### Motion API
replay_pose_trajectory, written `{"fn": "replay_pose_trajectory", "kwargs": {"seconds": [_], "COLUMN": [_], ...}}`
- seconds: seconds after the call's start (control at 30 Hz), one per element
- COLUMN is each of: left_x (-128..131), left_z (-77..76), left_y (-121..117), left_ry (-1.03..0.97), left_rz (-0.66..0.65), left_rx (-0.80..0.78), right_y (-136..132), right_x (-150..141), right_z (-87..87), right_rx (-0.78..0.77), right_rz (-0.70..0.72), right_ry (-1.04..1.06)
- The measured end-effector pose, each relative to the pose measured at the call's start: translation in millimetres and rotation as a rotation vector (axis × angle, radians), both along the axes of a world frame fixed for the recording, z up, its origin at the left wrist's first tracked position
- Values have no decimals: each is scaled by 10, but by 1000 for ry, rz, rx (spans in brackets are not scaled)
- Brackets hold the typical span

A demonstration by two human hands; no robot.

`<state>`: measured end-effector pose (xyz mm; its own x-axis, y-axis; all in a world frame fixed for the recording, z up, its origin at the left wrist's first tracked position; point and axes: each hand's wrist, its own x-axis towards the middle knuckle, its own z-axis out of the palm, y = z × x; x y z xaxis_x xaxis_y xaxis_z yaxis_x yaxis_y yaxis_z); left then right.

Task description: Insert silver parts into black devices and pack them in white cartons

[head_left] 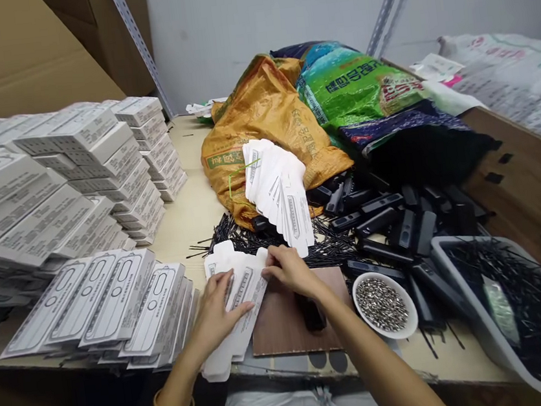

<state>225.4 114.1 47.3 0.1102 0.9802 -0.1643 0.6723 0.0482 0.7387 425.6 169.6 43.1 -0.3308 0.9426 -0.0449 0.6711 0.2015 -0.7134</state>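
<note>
Flattened white cartons with a printed device outline lie overlapping in front of me. My left hand, gold bracelet at the wrist, rests over their left side with thumb and fingers spread apart. At the upper right corner, my right hand pinches the edge of the top flattened carton between thumb and fingers. Just right of the cartons is a brown wooden board. A black device lies on this board, partly hidden by my right forearm.
Folded white boxes stand in rows at left, with tall stacks behind. More flat cartons lean on an orange sack. At right are black devices, a bowl of metal screws and a grey bin of black strips.
</note>
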Motion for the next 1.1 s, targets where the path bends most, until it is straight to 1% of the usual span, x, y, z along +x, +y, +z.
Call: {"fn": "replay_pose_trajectory", "kwargs": {"seconds": [0.07,0.1,0.13,0.17,0.2,0.23,0.3,0.33,0.4,0.43,0.5,0.53,0.63,0.73,0.77,0.83,0.87,0.93,1.03,1.1], "left_x": [90,152,221,295,369,438,556,603,680,714,780,812,893,936,942,946,946,941,924,909], "left_z": [124,164,188,195,191,179,152,143,136,135,130,125,106,93,84,50,25,-31,-70,-50], "left_y": [-30,-58,-91,-124,-152,-174,-199,-205,-214,-220,-237,-246,-254,-236,-232,-234,-242,-268,-299,-295], "left_ry": [-502,-713,-871,-981,-1048,-1083,-1111,-1120,-1123,-1115,-1081,-1061,-1020,-976,-957,-914,-883,-798,-654,-601], "left_rz": [-135,-184,-201,-183,-136,-79,15,37,34,30,27,19,2,51,61,57,43,14,-41,-68], "left_rx": [-321,-495,-637,-725,-756,-752,-703,-675,-613,-587,-575,-589,-585,-509,-511,-538,-526,-434,-304,-286], "right_y": [-65,-102,-140,-178,-217,-257,-346,-397,-507,-562,-663,-704,-788,-837,-847,-852,-845,-808,-730,-708], "right_x": [197,275,337,381,407,417,397,372,311,281,231,216,204,227,237,260,271,292,307,296], "right_z": [88,114,125,120,103,76,9,-24,-75,-92,-112,-118,-123,-116,-111,-104,-103,-109,-136,-158], "right_rx": [63,66,41,-5,-53,-83,-55,-17,26,28,7,-12,-67,-51,-45,-56,-71,-102,-170,-212], "right_rz": [53,90,127,154,157,128,-31,-135,-301,-349,-379,-380,-427,-545,-554,-511,-477,-437,-480,-510], "right_ry": [213,365,533,698,837,950,1069,1065,973,913,835,829,892,944,944,938,939,968,1060,1098]}}
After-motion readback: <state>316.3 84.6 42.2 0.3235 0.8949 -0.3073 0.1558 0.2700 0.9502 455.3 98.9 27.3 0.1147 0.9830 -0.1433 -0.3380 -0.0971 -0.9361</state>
